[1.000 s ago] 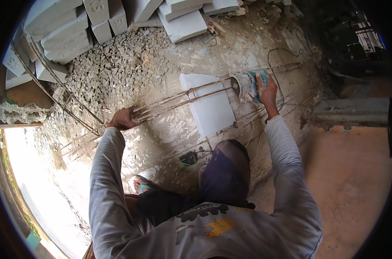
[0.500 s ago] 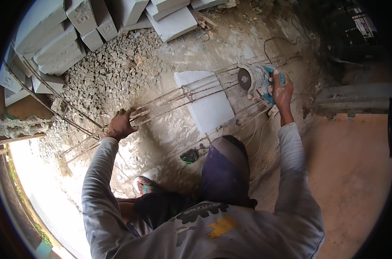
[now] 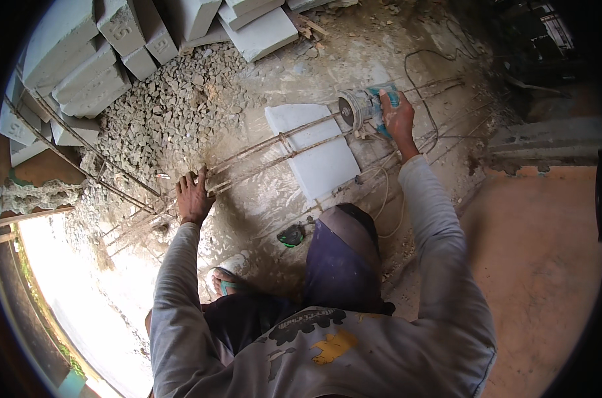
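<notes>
My right hand is closed around the teal body of an angle grinder, whose dark disc faces left. The disc is close to the far ends of long, rusty steel rods; I cannot tell if it touches them. These rods are tied with a stirrup and run across a white block slab on the ground. At their left part, my left hand rests on the rods with its fingers stretched out and apart.
Pale concrete blocks are stacked at the far left beside a gravel heap. More rebar leans across the left side. A black-and-green object lies near my knee. The cable winds over the ground behind the grinder.
My right hand has brought the angle grinder left, nearer the white slab. My left hand has shifted slightly right along the rods, its fingers now stretched farther forward. The rods have shifted a little.
</notes>
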`<state>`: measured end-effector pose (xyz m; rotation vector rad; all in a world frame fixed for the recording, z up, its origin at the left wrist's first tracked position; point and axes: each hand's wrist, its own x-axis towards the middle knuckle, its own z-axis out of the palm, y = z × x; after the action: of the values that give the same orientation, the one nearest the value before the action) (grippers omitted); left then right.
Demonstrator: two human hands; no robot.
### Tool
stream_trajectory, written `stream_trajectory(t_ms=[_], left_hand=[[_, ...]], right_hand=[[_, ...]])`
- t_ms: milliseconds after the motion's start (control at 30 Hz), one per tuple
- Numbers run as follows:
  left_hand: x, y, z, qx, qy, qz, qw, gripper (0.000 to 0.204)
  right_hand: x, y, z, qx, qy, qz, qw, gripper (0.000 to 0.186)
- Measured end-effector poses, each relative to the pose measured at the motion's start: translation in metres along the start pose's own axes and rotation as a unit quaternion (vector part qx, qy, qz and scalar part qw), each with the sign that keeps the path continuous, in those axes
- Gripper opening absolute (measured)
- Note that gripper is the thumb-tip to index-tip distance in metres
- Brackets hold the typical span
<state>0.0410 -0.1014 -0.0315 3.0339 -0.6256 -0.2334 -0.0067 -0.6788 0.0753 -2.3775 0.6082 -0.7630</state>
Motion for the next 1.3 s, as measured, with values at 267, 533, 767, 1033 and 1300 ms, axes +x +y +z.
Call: stream_trajectory(t_ms=[267, 533, 767, 1033, 1300], left_hand=[[-0.002, -0.006, 0.003, 0.002, 0.003, 0.003, 1.0, 0.1], [-0.001, -0.007, 0.002, 0.002, -0.012, 0.001, 1.0, 0.099], [0.001, -0.01, 0.005, -0.001, -0.014, 0.008, 1.0, 0.095], [-0.001, -0.006, -0.002, -0.009, -0.006, 0.012, 1.0, 0.092], [-0.003, -0.005, -0.005, -0.002, 0.016, 0.017, 1.0, 0.088]], right_hand=[[-0.007, -0.013, 0.011, 0.002, 0.032, -0.091, 0.995, 0.032], [-0.007, -0.021, 0.004, -0.011, -0.026, -0.041, 0.999, 0.033], [-0.005, -0.022, 0.005, -0.012, -0.02, -0.039, 0.999, 0.033], [0.003, -0.025, 0.014, -0.024, 0.003, -0.057, 0.998, 0.035], [0.007, -0.027, 0.019, -0.032, -0.002, -0.04, 0.999, 0.039]])
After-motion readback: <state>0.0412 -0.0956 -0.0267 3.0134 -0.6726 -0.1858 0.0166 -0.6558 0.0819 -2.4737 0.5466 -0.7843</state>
